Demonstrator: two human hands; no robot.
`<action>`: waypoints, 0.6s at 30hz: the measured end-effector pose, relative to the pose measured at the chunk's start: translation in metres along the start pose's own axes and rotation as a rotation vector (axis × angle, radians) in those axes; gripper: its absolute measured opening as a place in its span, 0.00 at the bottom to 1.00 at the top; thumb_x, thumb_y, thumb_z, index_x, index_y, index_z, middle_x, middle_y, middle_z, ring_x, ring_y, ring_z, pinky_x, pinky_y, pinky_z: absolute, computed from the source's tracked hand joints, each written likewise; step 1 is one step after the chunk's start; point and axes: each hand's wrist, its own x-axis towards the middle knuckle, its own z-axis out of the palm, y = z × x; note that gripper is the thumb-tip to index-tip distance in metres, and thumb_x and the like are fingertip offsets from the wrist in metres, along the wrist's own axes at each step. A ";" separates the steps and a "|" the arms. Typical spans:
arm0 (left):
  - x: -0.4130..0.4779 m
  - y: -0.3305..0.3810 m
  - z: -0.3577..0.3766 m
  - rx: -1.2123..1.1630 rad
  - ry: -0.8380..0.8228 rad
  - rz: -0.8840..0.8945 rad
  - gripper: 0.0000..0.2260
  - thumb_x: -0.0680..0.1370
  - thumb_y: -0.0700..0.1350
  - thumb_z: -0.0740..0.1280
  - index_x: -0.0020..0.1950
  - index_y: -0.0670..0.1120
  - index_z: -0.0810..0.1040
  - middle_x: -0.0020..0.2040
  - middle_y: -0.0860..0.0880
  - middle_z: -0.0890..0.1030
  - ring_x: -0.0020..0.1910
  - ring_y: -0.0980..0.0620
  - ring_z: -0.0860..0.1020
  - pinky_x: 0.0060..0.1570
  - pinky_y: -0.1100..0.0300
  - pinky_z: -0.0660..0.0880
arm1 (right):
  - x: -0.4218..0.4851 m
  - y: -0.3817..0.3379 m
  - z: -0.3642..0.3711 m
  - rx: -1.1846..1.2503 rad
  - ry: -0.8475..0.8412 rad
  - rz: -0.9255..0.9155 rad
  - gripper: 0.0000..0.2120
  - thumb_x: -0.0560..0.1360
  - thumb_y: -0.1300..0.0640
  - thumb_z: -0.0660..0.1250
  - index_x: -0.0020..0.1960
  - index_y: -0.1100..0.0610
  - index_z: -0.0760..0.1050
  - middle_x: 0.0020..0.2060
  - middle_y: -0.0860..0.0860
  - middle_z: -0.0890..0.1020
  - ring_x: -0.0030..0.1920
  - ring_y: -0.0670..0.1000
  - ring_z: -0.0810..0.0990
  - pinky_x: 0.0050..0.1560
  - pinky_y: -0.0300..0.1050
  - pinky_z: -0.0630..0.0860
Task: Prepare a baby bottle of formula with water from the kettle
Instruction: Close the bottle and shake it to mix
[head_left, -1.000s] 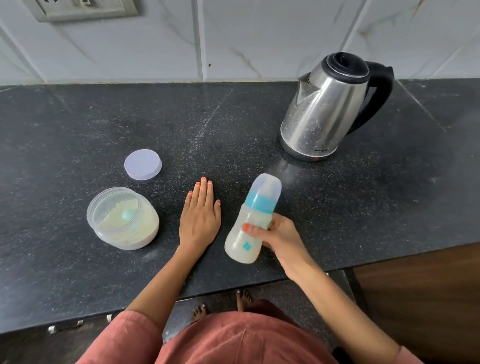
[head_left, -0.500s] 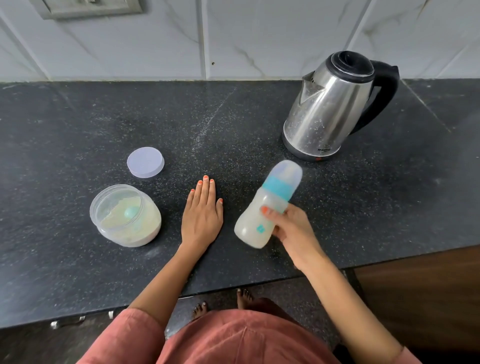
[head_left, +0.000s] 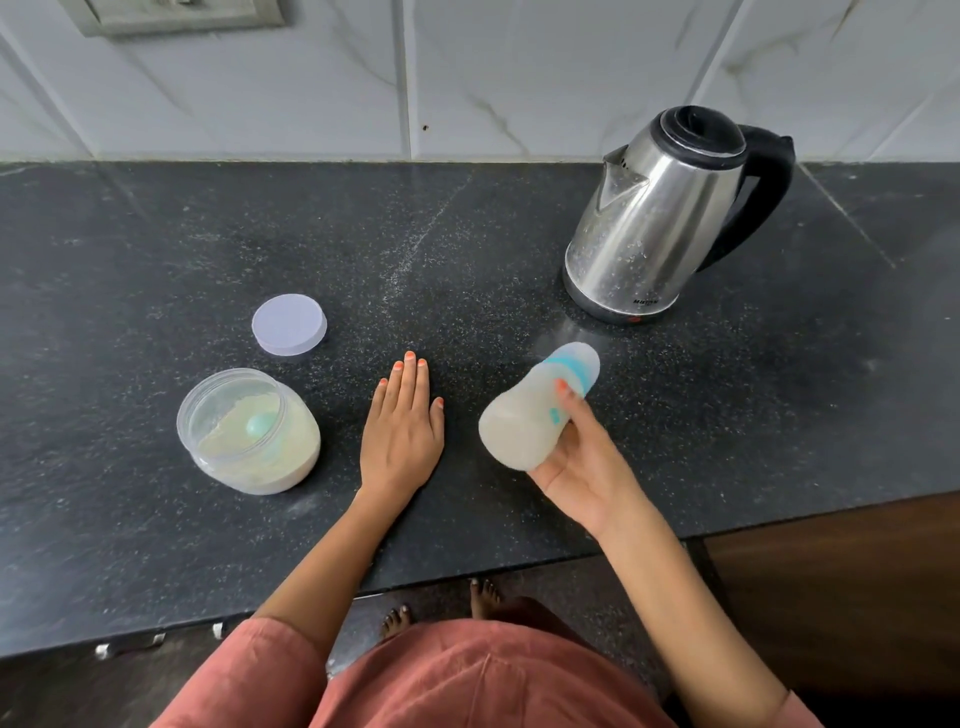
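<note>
My right hand (head_left: 587, 470) grips a capped baby bottle (head_left: 530, 415) full of milky white liquid, held above the counter and tilted far over, its teal collar and cap pointing up and to the right. Flat on the black counter (head_left: 156, 234), my left hand (head_left: 402, 428) rests palm down with fingers together, just left of the bottle. A steel kettle (head_left: 654, 223) with a black lid and handle stands at the back right. The open formula jar (head_left: 249, 431), with a teal scoop in the powder, sits left of my left hand.
The jar's lilac lid (head_left: 289, 323) lies flat behind the jar. A tiled wall (head_left: 467, 78) with a switch plate (head_left: 176, 15) backs the counter. The counter's front edge runs just below my forearms; a wooden cabinet (head_left: 857, 597) is at lower right.
The bottle has swung in my right hand from nearly upright to steeply tilted, its base lifting towards me. My left hand has stayed flat on the counter.
</note>
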 end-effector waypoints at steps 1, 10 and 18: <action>0.000 0.000 0.000 -0.002 0.002 0.001 0.23 0.82 0.48 0.49 0.76 0.41 0.50 0.77 0.44 0.51 0.76 0.48 0.50 0.73 0.56 0.43 | 0.001 -0.003 0.001 0.061 -0.040 0.028 0.23 0.59 0.51 0.76 0.51 0.56 0.78 0.45 0.54 0.84 0.45 0.51 0.83 0.46 0.46 0.80; 0.001 -0.001 0.000 0.004 -0.004 0.001 0.24 0.82 0.49 0.47 0.76 0.42 0.49 0.77 0.45 0.49 0.76 0.49 0.48 0.72 0.57 0.41 | -0.004 -0.009 -0.002 0.244 -0.282 0.155 0.35 0.51 0.56 0.82 0.55 0.61 0.75 0.48 0.57 0.82 0.46 0.54 0.83 0.44 0.48 0.82; -0.001 0.000 -0.002 -0.019 0.001 0.004 0.24 0.82 0.49 0.47 0.76 0.41 0.49 0.77 0.45 0.50 0.76 0.49 0.49 0.73 0.56 0.42 | -0.003 -0.038 -0.003 -0.360 -0.145 -0.282 0.26 0.59 0.55 0.78 0.56 0.56 0.77 0.52 0.54 0.81 0.54 0.51 0.79 0.57 0.46 0.76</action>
